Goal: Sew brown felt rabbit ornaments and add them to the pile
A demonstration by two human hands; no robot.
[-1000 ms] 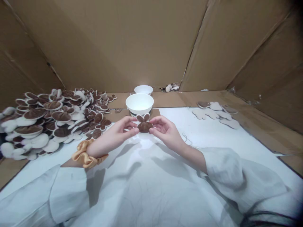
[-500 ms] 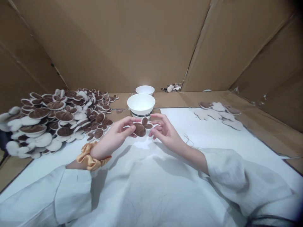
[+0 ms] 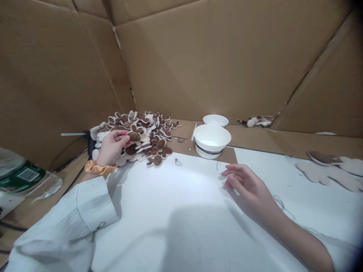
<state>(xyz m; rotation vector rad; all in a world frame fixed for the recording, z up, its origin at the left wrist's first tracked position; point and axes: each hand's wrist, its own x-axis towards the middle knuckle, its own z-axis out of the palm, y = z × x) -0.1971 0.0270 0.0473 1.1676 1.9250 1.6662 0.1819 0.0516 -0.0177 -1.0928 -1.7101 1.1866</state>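
Observation:
Held between the thumb and fingers of my left hand [image 3: 115, 145] is a brown fabric patch [image 3: 134, 135] with a pale edge and rounded, ear-like lobes. That hand is over the near left part of a heap of similar brown and cream patches [image 3: 159, 145], and some of the heap is hidden behind it. My right hand [image 3: 244, 183] is low over the white tabletop [image 3: 159, 204], in front of the bowls. Its fingers are loosely bent and apart from the thumb, with nothing visible in them. A short thin curved strand [image 3: 217, 166] shows just beyond its fingertips.
Two white bowls [image 3: 212, 136] stand one behind the other at the back middle. More patches [image 3: 326, 172] lie at the right. Loose thread [image 3: 280, 204] and a small tangled bit [image 3: 177, 162] are on the tabletop. A plastic bottle [image 3: 27, 175] is at far left. Cardboard walls [image 3: 212, 68] enclose the back.
My view has turned left. The left hand has carried the patch from in front of the bowls to the heap. My right hand is now apart from the patch.

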